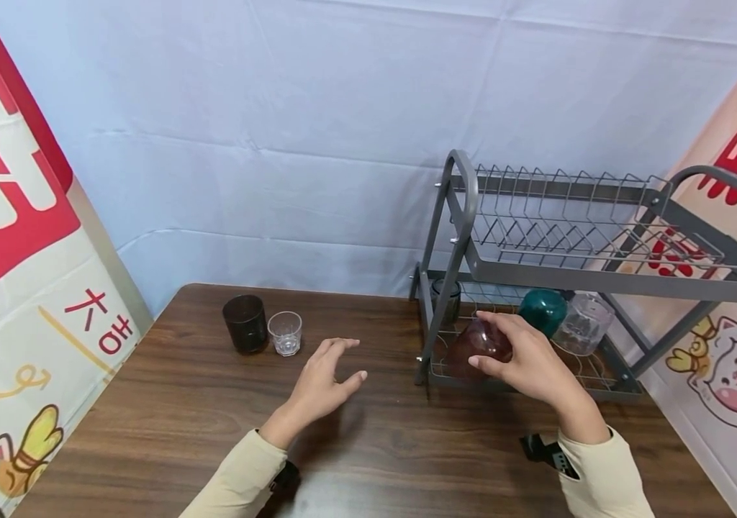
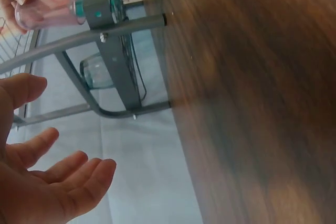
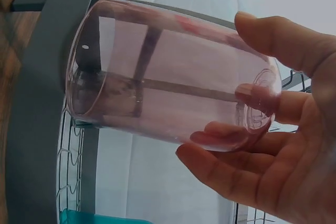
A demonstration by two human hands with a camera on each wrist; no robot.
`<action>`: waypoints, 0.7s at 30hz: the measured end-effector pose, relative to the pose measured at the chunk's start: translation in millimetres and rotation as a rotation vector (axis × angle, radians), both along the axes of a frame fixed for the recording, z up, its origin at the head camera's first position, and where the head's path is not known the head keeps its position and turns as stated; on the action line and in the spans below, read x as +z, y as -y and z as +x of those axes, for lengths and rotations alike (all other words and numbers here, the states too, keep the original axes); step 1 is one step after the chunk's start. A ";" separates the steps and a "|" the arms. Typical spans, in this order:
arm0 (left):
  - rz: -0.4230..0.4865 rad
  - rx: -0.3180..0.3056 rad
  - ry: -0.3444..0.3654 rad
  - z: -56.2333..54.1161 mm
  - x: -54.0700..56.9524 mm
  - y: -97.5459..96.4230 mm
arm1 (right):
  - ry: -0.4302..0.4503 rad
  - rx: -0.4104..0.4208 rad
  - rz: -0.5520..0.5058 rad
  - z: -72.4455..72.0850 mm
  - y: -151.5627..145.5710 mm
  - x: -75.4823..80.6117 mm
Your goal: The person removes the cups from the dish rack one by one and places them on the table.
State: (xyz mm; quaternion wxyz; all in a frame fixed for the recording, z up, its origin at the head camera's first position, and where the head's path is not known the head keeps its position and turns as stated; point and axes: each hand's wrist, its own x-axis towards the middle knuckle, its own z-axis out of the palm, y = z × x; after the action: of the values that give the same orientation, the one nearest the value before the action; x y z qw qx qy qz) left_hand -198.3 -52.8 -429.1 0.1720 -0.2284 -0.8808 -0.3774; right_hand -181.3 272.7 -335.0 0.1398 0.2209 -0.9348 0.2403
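Observation:
My right hand (image 1: 530, 360) holds a pink see-through glass (image 1: 472, 350) at the lower tier of the dish rack (image 1: 602, 277). In the right wrist view the pink glass (image 3: 168, 77) is bottom up, thumb on one side and fingers curled round its base, rim close to the rack's lower rail. Over the table my left hand (image 1: 321, 385) is empty, its fingers relaxed and spread from the thumb. Nearest to it are a small clear glass (image 1: 286, 334) and a black cup (image 1: 245, 324), both upright.
On the lower tier a dark glass (image 1: 451, 298) sits at the left back, with a teal glass (image 1: 543, 311) and a clear glass (image 1: 584, 324) further right. Wire plate slots (image 1: 556, 216) form the upper tier, overhanging the lower one. A pale cloth (image 1: 265, 144) hangs behind the wooden table (image 1: 181, 403).

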 end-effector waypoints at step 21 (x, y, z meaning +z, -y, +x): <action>0.110 -0.179 0.001 1.5 -7.4 -17.6 | -0.091 -0.021 -0.099 17.9 15.6 -7.9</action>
State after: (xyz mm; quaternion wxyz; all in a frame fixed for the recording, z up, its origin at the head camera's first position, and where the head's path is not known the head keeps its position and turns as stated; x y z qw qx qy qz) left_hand -196.9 -35.2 -436.5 0.1495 -0.2960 -0.8350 -0.4391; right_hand -163.4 257.1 -342.9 0.1955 0.2146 -0.9168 0.2744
